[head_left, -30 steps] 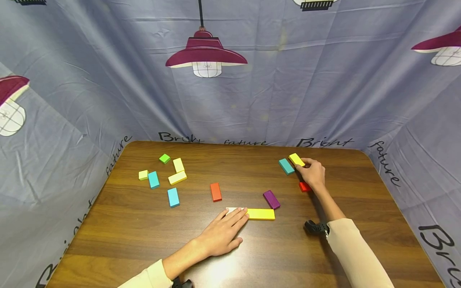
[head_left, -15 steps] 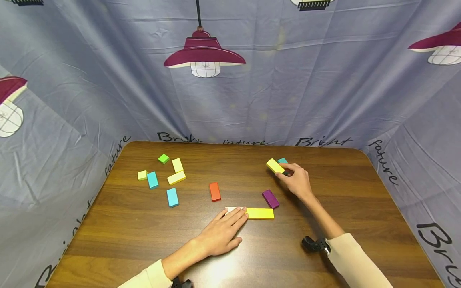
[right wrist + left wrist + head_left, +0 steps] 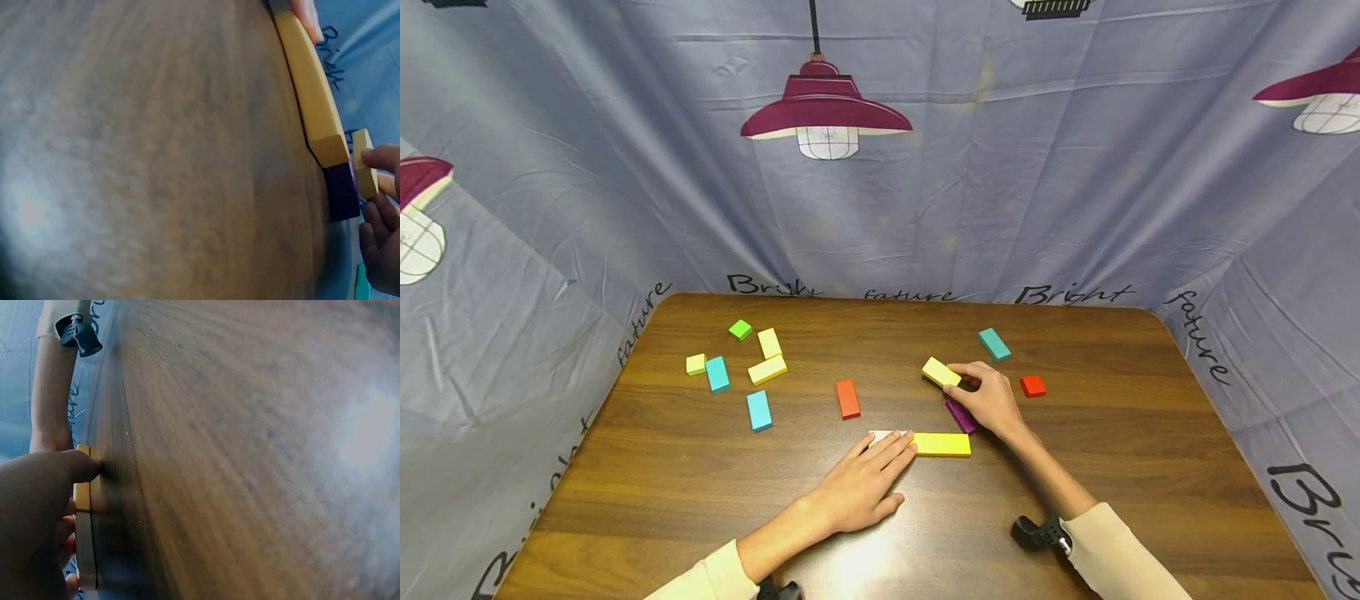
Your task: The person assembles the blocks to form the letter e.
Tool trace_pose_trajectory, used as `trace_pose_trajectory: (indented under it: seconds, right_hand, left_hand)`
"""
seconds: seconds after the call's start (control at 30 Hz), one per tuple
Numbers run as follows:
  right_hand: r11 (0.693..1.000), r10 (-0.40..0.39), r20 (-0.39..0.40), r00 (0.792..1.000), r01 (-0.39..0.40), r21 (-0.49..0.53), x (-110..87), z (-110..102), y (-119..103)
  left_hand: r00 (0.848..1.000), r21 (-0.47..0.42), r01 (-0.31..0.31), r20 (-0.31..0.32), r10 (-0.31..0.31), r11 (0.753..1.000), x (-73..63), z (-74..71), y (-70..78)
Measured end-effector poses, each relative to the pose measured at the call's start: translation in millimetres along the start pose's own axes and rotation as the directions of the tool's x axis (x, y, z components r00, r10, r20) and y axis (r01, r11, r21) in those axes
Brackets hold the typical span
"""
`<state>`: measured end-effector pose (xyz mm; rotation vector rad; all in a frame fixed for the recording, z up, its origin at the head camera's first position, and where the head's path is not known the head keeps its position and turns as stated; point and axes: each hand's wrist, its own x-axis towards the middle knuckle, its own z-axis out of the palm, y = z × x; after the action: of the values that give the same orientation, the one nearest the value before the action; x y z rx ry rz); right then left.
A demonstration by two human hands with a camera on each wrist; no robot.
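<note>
My left hand (image 3: 863, 492) lies with straight fingers on a white block (image 3: 882, 436), whose right end meets a bright yellow block (image 3: 943, 445). Part of the white block is hidden under the fingers. In the left wrist view the white block (image 3: 85, 550) and yellow block (image 3: 82, 495) stand end to end beyond the thumb. My right hand (image 3: 988, 400) pinches a pale yellow block (image 3: 941, 372) between thumb and fingers, held up just behind the purple block (image 3: 960, 416). The right wrist view shows this pale yellow block (image 3: 364, 164) apart from the purple block (image 3: 342, 192).
An orange-red block (image 3: 847, 399) lies left of centre. Farther left are blue blocks (image 3: 759, 411), pale yellow blocks (image 3: 767, 370) and a green block (image 3: 741, 330). A teal block (image 3: 994, 344) and a red block (image 3: 1033, 386) lie at the right. A printed curtain (image 3: 880, 225) surrounds the table.
My right hand has picked up the pale yellow block from beside the teal one and carried it left and nearer. The red block is uncovered. My left hand has stayed in place.
</note>
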<state>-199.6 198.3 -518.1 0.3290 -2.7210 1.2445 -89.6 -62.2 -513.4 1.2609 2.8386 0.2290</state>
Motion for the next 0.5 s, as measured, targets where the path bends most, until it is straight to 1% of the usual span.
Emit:
trace_pose_trajectory:
  seconds: [0.23,0.5]
  right_hand:
    - [1.0,0.005,0.029,1.0,-0.005,-0.007,-4.7,7,1]
    - [1.0,0.0,0.061,0.998,0.001,-0.028,-5.0,12,-1]
  left_hand:
    - [1.0,0.003,0.005,0.005,-0.005,1.0,0.1,-0.6,-0.1]
    - [1.0,0.005,0.002,0.009,-0.002,1.0,0.1,-0.8,0.5]
